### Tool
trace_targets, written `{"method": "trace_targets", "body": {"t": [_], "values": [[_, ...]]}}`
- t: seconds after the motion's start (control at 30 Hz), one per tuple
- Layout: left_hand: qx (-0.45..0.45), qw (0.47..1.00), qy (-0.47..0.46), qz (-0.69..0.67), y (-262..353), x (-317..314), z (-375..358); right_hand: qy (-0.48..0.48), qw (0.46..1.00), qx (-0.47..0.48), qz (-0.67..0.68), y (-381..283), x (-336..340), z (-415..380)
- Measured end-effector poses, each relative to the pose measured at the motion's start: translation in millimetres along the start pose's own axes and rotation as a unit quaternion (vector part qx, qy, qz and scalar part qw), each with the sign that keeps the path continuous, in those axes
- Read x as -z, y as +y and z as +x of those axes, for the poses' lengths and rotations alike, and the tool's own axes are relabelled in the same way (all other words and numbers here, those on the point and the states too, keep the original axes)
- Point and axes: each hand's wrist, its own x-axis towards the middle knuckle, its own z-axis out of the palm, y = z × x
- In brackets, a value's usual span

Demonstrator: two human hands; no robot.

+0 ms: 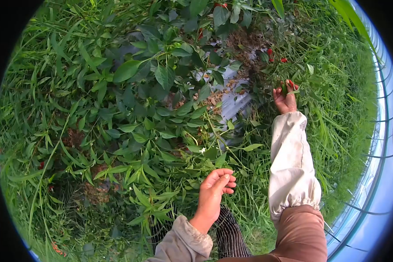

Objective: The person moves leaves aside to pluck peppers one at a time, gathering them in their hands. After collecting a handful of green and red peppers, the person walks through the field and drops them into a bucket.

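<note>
My right hand [285,102] reaches out to the upper right, low among the leaves. Its fingers are closed round peppers: a red pepper [292,84] shows at the fingertips, beside a green one [284,89]. Just beyond it, small red peppers [270,54] hang among the foliage. My left hand [214,192] is nearer to me, above the grass in front of a leafy pepper plant [161,118]. The left fingers are curled in with the thumb against them, and nothing shows between them. A small white flower [202,150] sits close above that hand.
Silvery plastic sheeting [236,102] with soil on it shows between the plants. Tall grass [336,113] grows along the right side. Farther right curves a greenhouse wall [373,161] with dark ribs. My striped trouser legs [229,236] are at the bottom.
</note>
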Motion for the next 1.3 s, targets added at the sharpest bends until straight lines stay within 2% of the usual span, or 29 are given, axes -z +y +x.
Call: {"method": "trace_targets", "body": {"t": [0.07,0.1,0.27,0.33,0.37,0.47,0.53,0.6,0.67,0.77,0.87,0.93,1.0,1.07,1.13,1.17,1.2,1.27,1.3], "values": [[0.004,1.0,-0.005,0.001,-2,-2,1,-0.067,0.996,-0.05,0.033,3,2,1],[0.004,1.0,-0.005,0.004,-3,-2,1,-0.088,0.995,-0.031,0.044,8,0,0],[0.007,1.0,-0.009,0.012,-4,-8,1,-0.058,0.997,-0.049,0.023,-1,7,17],[0.01,1.0,-0.01,0.015,-4,-10,1,-0.136,0.981,-0.129,0.056,-7,11,20],[0.012,1.0,-0.012,0.016,-5,-11,2,-0.134,0.973,-0.174,0.07,-12,15,19],[0.01,1.0,-0.017,0.013,-7,-13,4,-0.139,0.98,-0.143,0.019,-14,18,2],[0.011,1.0,-0.018,0.014,-7,-15,6,-0.106,0.983,-0.15,0.018,-8,17,-15],[0.012,1.0,-0.016,0.014,-8,-15,5,-0.06,0.997,-0.052,-0.022,4,20,-29],[0.009,1.0,-0.022,0.013,-8,-14,6,-0.096,0.991,-0.085,-0.038,6,23,-17],[0.009,1.0,-0.019,0.012,-7,-12,6,-0.029,0.998,-0.037,-0.028,14,7,-17],[0.011,1.0,-0.015,0.01,-6,-11,6,-0.038,0.991,-0.099,-0.082,9,-13,-2],[0.012,1.0,-0.012,0.015,-7,-9,7,-0.063,0.99,-0.093,-0.083,14,-29,-2],[0.013,1.0,-0.01,0.018,-7,-8,8,-0.026,0.992,-0.07,-0.104,19,-37,1],[0.013,1.0,-0.009,0.015,-7,-7,10,-0.053,0.993,-0.092,-0.045,23,-35,2],[0.016,1.0,-0.004,0.017,-6,-7,11,-0.071,0.993,-0.074,0.052,32,-21,8],[0.018,1.0,-0.001,0.016,-5,-7,12,-0.068,0.996,-0.01,0.051,41,-12,11],[0.019,1.0,-0.001,0.016,-4,-7,13,-0.067,0.996,-0.01,0.051,45,-4,7],[0.021,1.0,-0.009,0.017,-2,-8,16,-0.019,0.995,-0.013,-0.102,50,13,-8],[0.021,1.0,-0.009,0.016,0,-11,17,-0.069,0.993,-0.063,-0.067,47,38,-4]]}}
